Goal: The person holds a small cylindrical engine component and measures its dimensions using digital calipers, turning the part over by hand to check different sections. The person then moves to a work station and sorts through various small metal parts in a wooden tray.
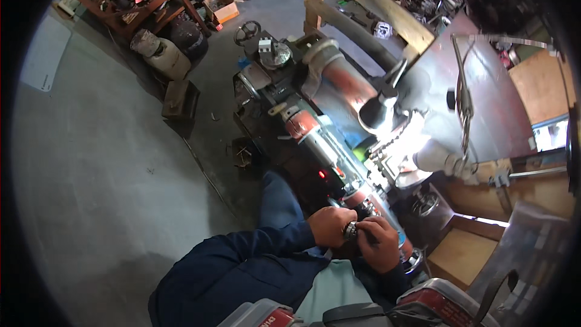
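Note:
My left hand [330, 226] and my right hand [379, 243] are close together in front of my chest, both closed on a small round metal part [350, 231]. The left fingers curl round one side of it and the right fingertips press on the other. The part is shiny and ring-like, mostly covered by my fingers, so its exact kind is unclear. Just beyond my hands runs a machine [321, 148] with a grey and red tubular body. A lamp [376, 116] lights its middle with strong glare, which washes out detail there.
A metal guard sheet [484, 103] rises at the right, with a hanging cable [465, 106] before it. Handwheels [247, 33] stick out at the machine's far end. A metal box [180, 100] and gas cylinders [162, 54] stand on the floor at left, below a cluttered wooden table [187, 3].

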`<action>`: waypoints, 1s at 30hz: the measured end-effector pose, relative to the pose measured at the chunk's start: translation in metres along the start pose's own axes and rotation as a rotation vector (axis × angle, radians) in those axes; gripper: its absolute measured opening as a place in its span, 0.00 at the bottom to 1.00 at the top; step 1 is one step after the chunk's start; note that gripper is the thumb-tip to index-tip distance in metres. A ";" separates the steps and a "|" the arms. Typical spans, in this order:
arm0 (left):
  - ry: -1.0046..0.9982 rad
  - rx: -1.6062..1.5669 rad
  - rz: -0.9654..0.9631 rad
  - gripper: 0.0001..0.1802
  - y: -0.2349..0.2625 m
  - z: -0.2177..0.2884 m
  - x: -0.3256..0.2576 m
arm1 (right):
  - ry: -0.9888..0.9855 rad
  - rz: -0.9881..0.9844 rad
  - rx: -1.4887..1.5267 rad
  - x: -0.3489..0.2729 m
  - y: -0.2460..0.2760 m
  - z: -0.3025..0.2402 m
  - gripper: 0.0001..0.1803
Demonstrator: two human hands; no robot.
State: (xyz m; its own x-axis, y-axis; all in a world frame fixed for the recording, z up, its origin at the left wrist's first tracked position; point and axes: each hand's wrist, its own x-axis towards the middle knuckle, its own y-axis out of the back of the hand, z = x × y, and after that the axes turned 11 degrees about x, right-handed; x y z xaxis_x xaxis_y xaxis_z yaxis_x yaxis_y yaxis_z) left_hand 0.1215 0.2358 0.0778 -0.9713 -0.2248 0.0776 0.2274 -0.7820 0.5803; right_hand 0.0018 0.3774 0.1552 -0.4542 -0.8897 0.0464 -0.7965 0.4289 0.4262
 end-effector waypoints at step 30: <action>0.255 -0.254 0.631 0.17 0.453 0.109 -0.102 | -0.001 -0.033 0.278 0.194 -0.127 -0.387 0.10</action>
State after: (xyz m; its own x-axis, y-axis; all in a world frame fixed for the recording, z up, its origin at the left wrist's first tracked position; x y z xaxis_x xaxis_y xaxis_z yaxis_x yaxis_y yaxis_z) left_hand 0.3155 -0.0324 0.4215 -0.6101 -0.7822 0.1260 0.7784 -0.5622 0.2792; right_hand 0.1690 0.0895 0.4595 -0.4263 -0.9039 0.0356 -0.8898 0.4261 0.1635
